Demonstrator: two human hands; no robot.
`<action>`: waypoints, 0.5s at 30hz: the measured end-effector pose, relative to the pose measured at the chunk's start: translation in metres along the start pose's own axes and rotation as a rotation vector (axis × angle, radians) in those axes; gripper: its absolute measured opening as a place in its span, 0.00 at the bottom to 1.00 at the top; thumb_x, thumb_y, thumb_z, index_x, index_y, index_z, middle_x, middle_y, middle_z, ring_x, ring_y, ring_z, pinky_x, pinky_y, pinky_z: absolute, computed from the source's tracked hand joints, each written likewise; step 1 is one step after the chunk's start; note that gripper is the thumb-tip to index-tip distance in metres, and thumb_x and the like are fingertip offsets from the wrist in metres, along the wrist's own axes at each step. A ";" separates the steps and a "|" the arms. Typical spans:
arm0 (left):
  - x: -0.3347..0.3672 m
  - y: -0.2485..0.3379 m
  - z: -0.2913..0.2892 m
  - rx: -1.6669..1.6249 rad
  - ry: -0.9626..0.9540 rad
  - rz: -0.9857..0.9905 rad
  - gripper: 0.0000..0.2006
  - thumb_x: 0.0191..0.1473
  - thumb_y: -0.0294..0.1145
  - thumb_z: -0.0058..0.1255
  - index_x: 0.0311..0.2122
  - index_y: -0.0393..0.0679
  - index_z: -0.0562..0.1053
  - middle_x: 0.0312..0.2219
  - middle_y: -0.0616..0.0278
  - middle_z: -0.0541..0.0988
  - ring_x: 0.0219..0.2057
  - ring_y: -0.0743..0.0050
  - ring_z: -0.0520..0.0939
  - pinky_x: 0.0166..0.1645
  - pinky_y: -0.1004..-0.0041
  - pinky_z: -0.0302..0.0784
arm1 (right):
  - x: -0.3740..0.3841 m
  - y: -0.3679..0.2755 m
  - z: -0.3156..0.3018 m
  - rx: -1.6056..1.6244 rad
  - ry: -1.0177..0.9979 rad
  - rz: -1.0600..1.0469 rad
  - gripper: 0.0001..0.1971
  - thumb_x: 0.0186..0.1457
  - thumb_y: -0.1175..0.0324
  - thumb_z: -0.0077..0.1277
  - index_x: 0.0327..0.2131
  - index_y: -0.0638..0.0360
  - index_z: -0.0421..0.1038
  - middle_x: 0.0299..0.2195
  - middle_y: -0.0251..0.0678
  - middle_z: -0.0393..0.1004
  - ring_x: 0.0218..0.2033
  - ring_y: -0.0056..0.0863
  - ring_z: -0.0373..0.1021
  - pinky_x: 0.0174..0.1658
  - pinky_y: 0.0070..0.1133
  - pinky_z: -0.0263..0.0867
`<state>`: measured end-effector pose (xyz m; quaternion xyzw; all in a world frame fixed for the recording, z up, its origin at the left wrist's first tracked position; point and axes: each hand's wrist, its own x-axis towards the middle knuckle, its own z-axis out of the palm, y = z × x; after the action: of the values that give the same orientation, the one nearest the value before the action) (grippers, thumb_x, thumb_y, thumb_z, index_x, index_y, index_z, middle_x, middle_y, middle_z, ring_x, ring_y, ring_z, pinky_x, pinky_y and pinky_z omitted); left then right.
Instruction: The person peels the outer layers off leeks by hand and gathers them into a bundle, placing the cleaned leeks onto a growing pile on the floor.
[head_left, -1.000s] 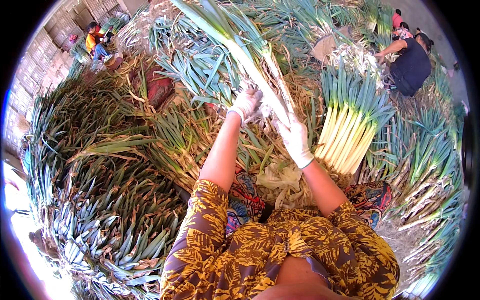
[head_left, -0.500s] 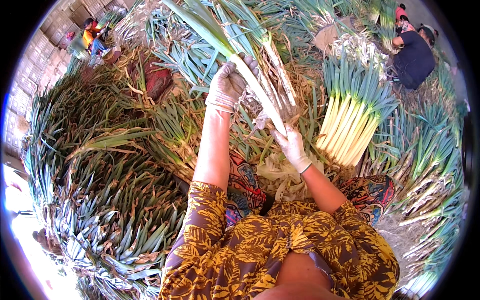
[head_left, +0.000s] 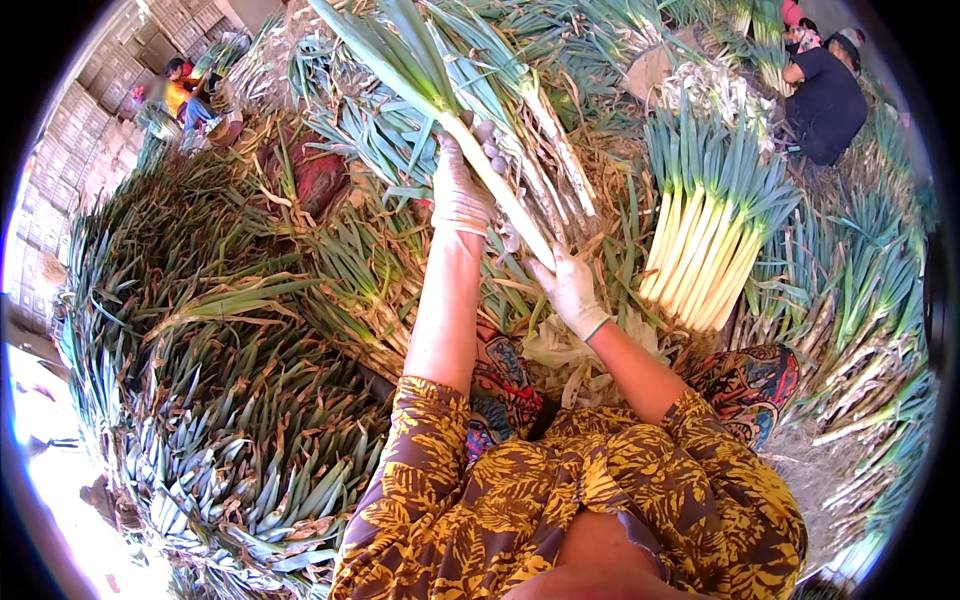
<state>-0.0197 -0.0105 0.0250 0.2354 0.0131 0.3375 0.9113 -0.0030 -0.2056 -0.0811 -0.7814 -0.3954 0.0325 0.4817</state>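
A long leek [head_left: 502,196] with a peeled white stalk and green leaves lies slantwise between my two gloved hands, its leaves toward the far left. My left hand [head_left: 464,182] is wrapped round the upper white stalk, the fingertips showing beyond it. Lower down, my right hand [head_left: 570,292] grips the stalk close to its white bottom end. Unpeeled leeks [head_left: 560,150] with dirty, papery stalks lie just beyond my hands. To the right, a fanned stack of clean leeks [head_left: 700,250] lies with white ends toward me.
A dense mass of leeks with dry brown leaf tips [head_left: 220,350] fills the left side. More unpeeled leeks [head_left: 860,330] lie at the right. Stripped pale skins [head_left: 560,350] are heaped near my lap. A person in dark clothes [head_left: 828,105] sits far right, another in orange [head_left: 182,95] far left.
My left hand has turned about the stalk, its fingers now more behind it. The leek and my right hand have shifted slightly to the left.
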 end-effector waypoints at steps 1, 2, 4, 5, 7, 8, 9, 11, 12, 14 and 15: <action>0.004 0.001 -0.003 -0.071 -0.019 -0.033 0.19 0.60 0.49 0.44 0.49 0.48 0.72 0.36 0.58 0.80 0.28 0.70 0.77 0.28 0.71 0.76 | 0.001 0.004 0.004 -0.009 -0.005 0.006 0.17 0.56 0.58 0.54 0.37 0.64 0.68 0.19 0.41 0.71 0.19 0.32 0.70 0.26 0.28 0.67; 0.003 0.003 -0.001 -0.127 -0.043 -0.042 0.16 0.59 0.45 0.47 0.42 0.43 0.74 0.37 0.56 0.80 0.32 0.66 0.80 0.31 0.70 0.80 | 0.002 0.009 0.008 -0.019 -0.007 0.012 0.17 0.56 0.58 0.54 0.37 0.64 0.67 0.19 0.42 0.71 0.19 0.32 0.70 0.25 0.28 0.67; 0.003 -0.002 0.008 -0.157 0.140 -0.055 0.14 0.59 0.39 0.49 0.36 0.37 0.73 0.35 0.53 0.80 0.37 0.59 0.82 0.36 0.68 0.84 | 0.003 0.021 0.010 0.084 0.008 -0.013 0.18 0.56 0.57 0.54 0.37 0.65 0.67 0.19 0.42 0.71 0.19 0.30 0.70 0.24 0.26 0.66; 0.010 0.005 -0.011 -0.193 0.059 -0.168 0.10 0.58 0.32 0.50 0.31 0.33 0.71 0.31 0.50 0.80 0.38 0.54 0.82 0.39 0.67 0.85 | 0.002 0.011 0.006 0.096 -0.007 -0.012 0.18 0.56 0.58 0.55 0.37 0.65 0.67 0.20 0.42 0.72 0.19 0.29 0.69 0.24 0.25 0.66; 0.005 -0.002 -0.009 0.090 0.054 -0.293 0.09 0.57 0.29 0.49 0.29 0.34 0.71 0.30 0.50 0.79 0.36 0.55 0.83 0.38 0.66 0.85 | 0.005 0.003 -0.005 0.113 0.021 -0.021 0.17 0.55 0.59 0.55 0.36 0.65 0.68 0.20 0.42 0.72 0.19 0.28 0.69 0.24 0.24 0.65; 0.003 -0.009 -0.005 0.228 0.043 -0.357 0.08 0.57 0.28 0.49 0.28 0.35 0.70 0.29 0.50 0.79 0.35 0.55 0.83 0.38 0.66 0.85 | 0.010 0.002 -0.012 0.119 0.056 -0.037 0.17 0.55 0.59 0.56 0.36 0.65 0.68 0.20 0.41 0.72 0.18 0.28 0.69 0.24 0.23 0.65; 0.003 -0.020 -0.018 0.381 -0.070 -0.356 0.07 0.56 0.28 0.50 0.27 0.39 0.71 0.28 0.53 0.79 0.32 0.59 0.82 0.38 0.68 0.83 | 0.014 -0.001 -0.017 0.129 0.081 -0.059 0.16 0.55 0.59 0.56 0.36 0.65 0.68 0.21 0.41 0.73 0.18 0.27 0.68 0.24 0.23 0.65; 0.004 -0.031 -0.060 0.508 -0.247 -0.310 0.07 0.56 0.33 0.54 0.35 0.40 0.73 0.30 0.59 0.79 0.31 0.69 0.80 0.39 0.71 0.79 | 0.021 -0.015 -0.028 0.184 0.107 -0.092 0.16 0.54 0.61 0.57 0.38 0.64 0.69 0.21 0.40 0.73 0.18 0.27 0.69 0.24 0.23 0.66; 0.002 -0.033 -0.063 0.613 -0.175 -0.219 0.10 0.56 0.34 0.54 0.39 0.40 0.74 0.31 0.61 0.79 0.31 0.72 0.79 0.39 0.73 0.77 | 0.024 -0.018 -0.036 0.203 0.132 -0.100 0.16 0.54 0.61 0.57 0.39 0.63 0.69 0.21 0.40 0.74 0.18 0.27 0.69 0.24 0.23 0.66; 0.020 -0.020 -0.051 1.240 0.014 -0.368 0.20 0.62 0.43 0.45 0.48 0.35 0.72 0.34 0.59 0.80 0.35 0.71 0.79 0.40 0.70 0.75 | 0.026 -0.013 -0.049 -0.032 0.194 -0.106 0.15 0.53 0.63 0.58 0.39 0.62 0.70 0.22 0.40 0.75 0.20 0.28 0.72 0.25 0.23 0.68; 0.027 -0.005 -0.068 1.648 -0.120 -0.333 0.22 0.62 0.46 0.43 0.48 0.34 0.72 0.34 0.58 0.80 0.35 0.67 0.78 0.42 0.67 0.73 | 0.022 -0.012 -0.044 -0.055 0.179 -0.086 0.15 0.52 0.63 0.59 0.39 0.62 0.70 0.23 0.40 0.75 0.21 0.29 0.73 0.26 0.24 0.68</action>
<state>-0.0081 0.0318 -0.0344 0.8377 0.2415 0.0682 0.4851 0.0237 -0.2207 -0.0412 -0.7764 -0.3845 -0.0692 0.4946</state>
